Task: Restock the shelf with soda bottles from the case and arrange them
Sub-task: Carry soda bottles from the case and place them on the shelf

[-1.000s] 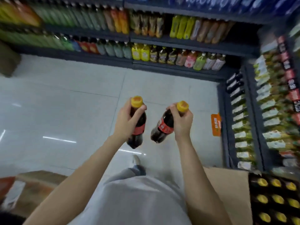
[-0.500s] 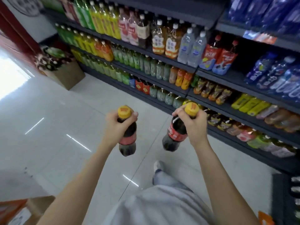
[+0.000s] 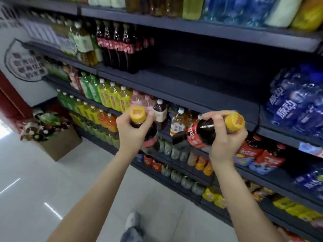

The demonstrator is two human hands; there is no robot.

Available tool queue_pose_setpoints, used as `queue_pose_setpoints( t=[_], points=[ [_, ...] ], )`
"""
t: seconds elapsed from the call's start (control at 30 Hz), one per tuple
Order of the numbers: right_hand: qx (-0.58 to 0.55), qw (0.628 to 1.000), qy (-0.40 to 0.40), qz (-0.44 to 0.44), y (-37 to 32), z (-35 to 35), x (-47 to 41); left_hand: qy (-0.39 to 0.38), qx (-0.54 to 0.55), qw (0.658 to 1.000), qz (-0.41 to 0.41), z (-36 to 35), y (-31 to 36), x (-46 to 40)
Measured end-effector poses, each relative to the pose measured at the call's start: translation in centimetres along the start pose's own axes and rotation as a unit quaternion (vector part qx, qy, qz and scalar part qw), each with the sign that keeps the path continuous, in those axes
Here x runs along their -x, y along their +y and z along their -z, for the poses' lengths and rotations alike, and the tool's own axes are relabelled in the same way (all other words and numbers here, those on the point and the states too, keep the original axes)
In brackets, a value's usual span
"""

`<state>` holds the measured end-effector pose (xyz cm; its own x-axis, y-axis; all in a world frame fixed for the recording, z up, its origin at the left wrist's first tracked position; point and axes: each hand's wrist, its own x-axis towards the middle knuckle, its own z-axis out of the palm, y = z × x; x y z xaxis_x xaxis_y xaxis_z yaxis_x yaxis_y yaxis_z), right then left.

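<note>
Yellow-capped cola bottles: left hand [image 3: 130,131] grips one [image 3: 148,137] upright; right hand [image 3: 225,137] grips another [image 3: 201,135] tilted; neck-only holds could slip near the shelf edge [image 3: 174,88].

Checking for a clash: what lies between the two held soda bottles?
In the head view, no hand or bottle: left soda bottle and right soda bottle stay apart, only background shelf bottles showing.

Glossy plastic bottle [image 3: 201,135]; matt shelf [image 3: 192,89].
</note>
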<state>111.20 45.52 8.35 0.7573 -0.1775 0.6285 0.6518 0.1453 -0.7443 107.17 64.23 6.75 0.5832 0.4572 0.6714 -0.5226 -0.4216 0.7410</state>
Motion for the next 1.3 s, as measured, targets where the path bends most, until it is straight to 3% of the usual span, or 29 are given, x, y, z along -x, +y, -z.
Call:
queue_pose_setpoints(
  t=[0.1, 0.23, 0.37, 0.53, 0.7, 0.93, 1.07, 1.23, 1.3],
  points=[
    [-0.006, 0.995, 0.083, 0.050, 3.2, -4.8, -4.0, 0.025, 0.043, 0.998, -0.029, -1.6, -3.9, -6.5],
    [0.044, 0.989, 0.102, 0.093, 7.8, -10.5, -9.3, 0.042, 0.117, 0.992, -0.032, -3.9, -8.2, -15.0],
    [0.102, 0.985, 0.114, 0.075, 12.3, -14.3, -14.0, 0.031, 0.147, 0.989, -0.014, -7.4, -12.5, -21.5],
    [0.162, 0.981, 0.104, 0.035, 17.1, -16.4, -18.7, -0.014, 0.111, 0.994, 0.015, -11.8, -17.6, -25.9],
    [0.208, 0.972, 0.110, 0.004, 19.5, -16.9, -21.7, -0.030, 0.072, 0.996, 0.043, -14.4, -19.2, -27.9],
    [0.313, 0.948, -0.037, -0.041, 22.6, -15.2, -24.2, -0.145, 0.038, 0.989, -0.008, -14.9, -23.0, -28.6],
    [0.202, 0.971, -0.080, -0.100, 24.5, -13.7, -23.1, -0.197, 0.096, 0.976, 0.009, -14.1, -25.9, -26.5],
    [0.180, 0.971, -0.030, -0.152, 28.5, -13.8, -17.4, -0.201, -0.028, 0.976, 0.084, -13.3, -29.8, -21.7],
    [0.191, 0.969, 0.011, -0.156, 29.4, -13.9, -16.5, -0.179, -0.017, 0.981, 0.079, -13.0, -30.2, -21.1]
  ],
)
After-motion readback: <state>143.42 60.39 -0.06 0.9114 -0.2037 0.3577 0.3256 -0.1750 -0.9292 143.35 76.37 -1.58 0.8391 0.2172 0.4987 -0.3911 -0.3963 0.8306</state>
